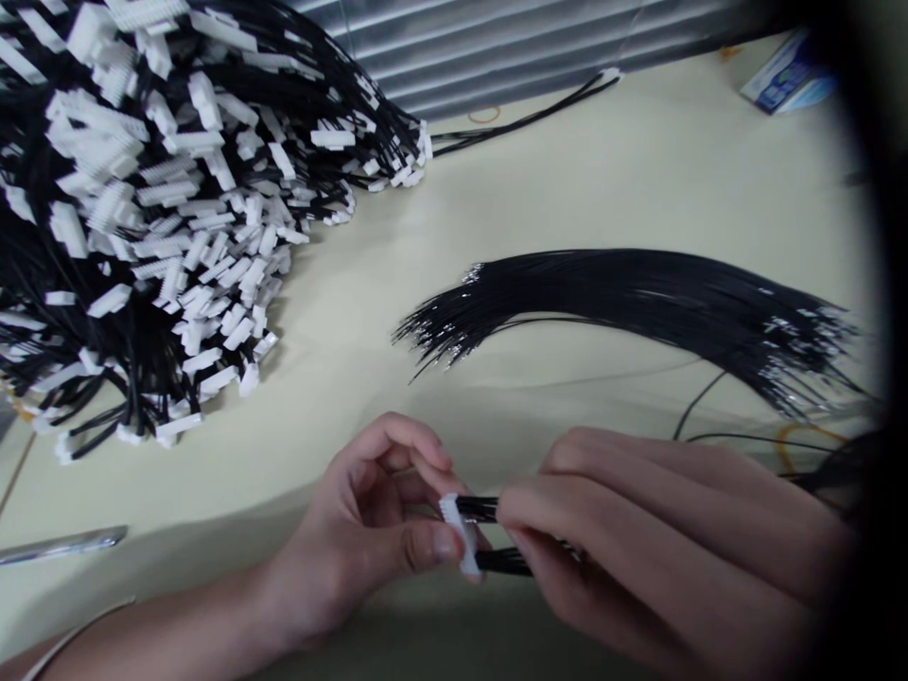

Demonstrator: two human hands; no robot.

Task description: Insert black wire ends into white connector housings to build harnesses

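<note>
My left hand (369, 530) pinches a small white plastic connector (458, 534) between thumb and fingers, low in the middle of the view. My right hand (638, 539) is closed on the thin black wires (489, 511) that run into that connector, its fingertips right against the housing. Both hands hover just above the pale table (567, 170). Behind them lies a loose bundle of black wires (638, 303) with bare metal ends fanned out at both tips.
A large heap of black wires with white connectors (156, 208) fills the upper left. A ribbed grey panel (497, 47) stands at the back. A blue-and-white packet (787, 76) lies far right, a metal tool (63, 544) at the left edge, and rubber bands (486, 115) near the back.
</note>
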